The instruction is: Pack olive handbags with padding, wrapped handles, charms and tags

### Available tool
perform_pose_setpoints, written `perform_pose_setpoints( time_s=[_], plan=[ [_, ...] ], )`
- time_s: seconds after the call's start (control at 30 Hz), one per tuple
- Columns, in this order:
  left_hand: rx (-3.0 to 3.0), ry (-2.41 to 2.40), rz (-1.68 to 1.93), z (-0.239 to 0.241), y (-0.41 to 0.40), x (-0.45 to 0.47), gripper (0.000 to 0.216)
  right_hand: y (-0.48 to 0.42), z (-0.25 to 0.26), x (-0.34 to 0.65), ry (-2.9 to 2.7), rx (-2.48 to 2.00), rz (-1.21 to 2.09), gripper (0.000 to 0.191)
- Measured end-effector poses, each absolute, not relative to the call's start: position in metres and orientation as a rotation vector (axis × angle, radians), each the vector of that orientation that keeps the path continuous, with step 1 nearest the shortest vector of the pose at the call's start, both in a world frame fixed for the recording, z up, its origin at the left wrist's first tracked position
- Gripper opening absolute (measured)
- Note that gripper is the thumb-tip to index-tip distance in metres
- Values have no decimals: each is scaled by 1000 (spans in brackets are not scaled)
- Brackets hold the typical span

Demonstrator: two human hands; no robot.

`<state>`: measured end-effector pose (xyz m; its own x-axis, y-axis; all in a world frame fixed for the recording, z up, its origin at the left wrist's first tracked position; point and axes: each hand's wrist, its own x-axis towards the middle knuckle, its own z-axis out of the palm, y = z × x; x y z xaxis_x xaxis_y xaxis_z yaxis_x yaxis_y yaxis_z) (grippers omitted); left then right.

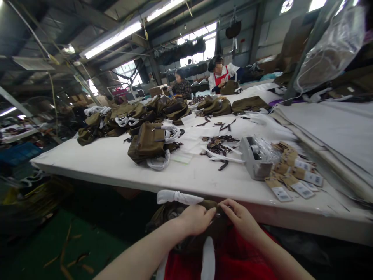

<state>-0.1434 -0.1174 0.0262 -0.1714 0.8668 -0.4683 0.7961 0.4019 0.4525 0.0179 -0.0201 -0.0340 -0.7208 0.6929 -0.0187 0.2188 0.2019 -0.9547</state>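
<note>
An olive-brown bag [186, 217] with white-wrapped handles lies in my lap, below the table's front edge. My left hand [196, 218] is closed, pinching the bag's top edge. My right hand [240, 218] is closed too, its fingers gripping the same edge right beside the left hand. What sits exactly between the fingertips is too small to make out.
The white worktable [116, 163] carries a stack of olive bags [150, 144], more bags [122, 116] behind, dark zipper pulls [218, 144], a grey box [255, 159] and brown paper tags [294, 179]. Two people [221, 76] work at the far end. Green floor lies at left.
</note>
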Motion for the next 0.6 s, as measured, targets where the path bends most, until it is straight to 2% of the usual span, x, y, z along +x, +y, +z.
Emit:
perform_pose_setpoints(
  time_s=[0.17, 0.37, 0.6],
  plan=[
    [1616, 2042, 179, 11, -115, -132, 70, -27, -29, 21, -2079, -838, 1578, 37],
    [1891, 2017, 20, 38, -128, -131, 61, -35, -28, 25, -2120, -874, 1505, 36],
    [1658, 2149, -53, 60, -162, -169, 50, -27, -19, 45, -2035, -988, 1344, 37]
  ],
)
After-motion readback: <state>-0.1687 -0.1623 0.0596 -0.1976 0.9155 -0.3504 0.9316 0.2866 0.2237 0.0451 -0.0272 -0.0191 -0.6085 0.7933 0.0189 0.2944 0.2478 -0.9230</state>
